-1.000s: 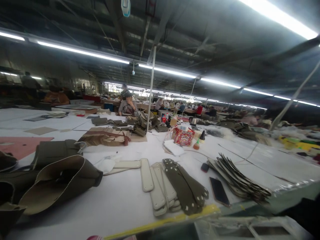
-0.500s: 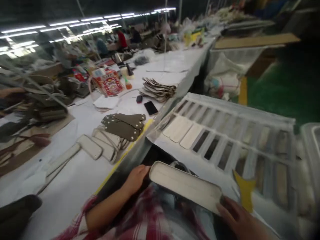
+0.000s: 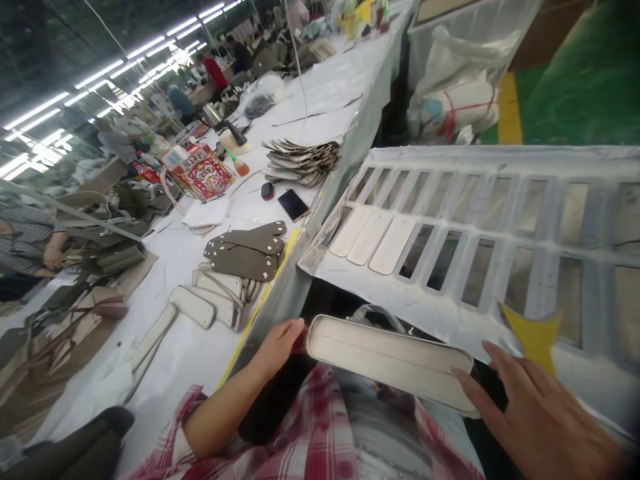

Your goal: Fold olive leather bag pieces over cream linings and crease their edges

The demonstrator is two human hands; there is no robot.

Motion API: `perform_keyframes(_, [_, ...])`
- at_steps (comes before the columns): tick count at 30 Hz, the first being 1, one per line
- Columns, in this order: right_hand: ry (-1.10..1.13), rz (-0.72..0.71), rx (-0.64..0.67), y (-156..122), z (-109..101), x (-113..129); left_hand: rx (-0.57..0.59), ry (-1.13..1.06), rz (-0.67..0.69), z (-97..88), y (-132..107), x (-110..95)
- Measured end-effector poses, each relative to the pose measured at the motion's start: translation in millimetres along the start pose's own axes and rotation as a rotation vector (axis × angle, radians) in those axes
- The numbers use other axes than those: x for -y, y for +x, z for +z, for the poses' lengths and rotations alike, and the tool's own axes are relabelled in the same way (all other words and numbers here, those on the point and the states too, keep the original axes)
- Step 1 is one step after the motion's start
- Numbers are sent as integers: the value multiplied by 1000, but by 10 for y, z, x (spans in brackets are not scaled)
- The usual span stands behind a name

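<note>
In both hands I have a long cream panel with rounded corners and a raised rim [image 3: 390, 363], likely a bag part, held level over my lap. My left hand [image 3: 280, 347] grips its left end. My right hand [image 3: 543, 420] lies at its right end, fingers spread, near the lower corner. A plaid red-and-white shirt sleeve [image 3: 200, 427] covers my left forearm. On the slatted white rack [image 3: 480, 227] ahead, several matching cream panels [image 3: 373, 240] lie side by side. A yellow pointed piece [image 3: 533, 337] sits on the rack just beyond my right hand.
A long white worktable [image 3: 320, 113] runs off to the left, bearing cream panels [image 3: 215, 293], olive panels [image 3: 245, 253], a stacked pile of pieces [image 3: 300, 162] and a phone [image 3: 293, 205]. A co-worker's plaid-sleeved arm [image 3: 35, 243] shows at far left. Green floor lies beyond the rack.
The view has swung from the long table down and right to the rack and my hands. The panel has turned flatter, and my right hand now shows more, with its fingers spread.
</note>
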State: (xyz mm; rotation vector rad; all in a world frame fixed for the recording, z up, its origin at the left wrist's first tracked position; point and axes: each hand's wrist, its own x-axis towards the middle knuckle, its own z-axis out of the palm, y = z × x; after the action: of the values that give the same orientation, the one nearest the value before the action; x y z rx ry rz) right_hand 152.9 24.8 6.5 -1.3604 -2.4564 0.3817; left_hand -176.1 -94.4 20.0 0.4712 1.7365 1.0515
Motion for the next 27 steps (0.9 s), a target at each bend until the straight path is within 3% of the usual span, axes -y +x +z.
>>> perform_keyframes(2, [-23,-178,-87,51,-2,265,21,28,-6,3,8,-34])
perform_keyframes(5, [89,-461,-58,173,108,746,69,20,-20,-15,36,-59])
perform_keyframes(8, [121,-556,63,296,309,1102,149,-44,-34,-76,102,-44])
perform_keyframes(10, [103,-578,123,357,424,1215,241,-114,-53,-127,163,-3])
perform_keyframes(13, [83,-589,178,411,502,1248,330,-191,-71,-169,262,102])
perform_keyframes(21, [85,-586,237,435,462,1174,347,-220,-20,-94,416,316])
perform_keyframes(27, [133,-588,222,487,463,1175,266,179,166,-52,385,156])
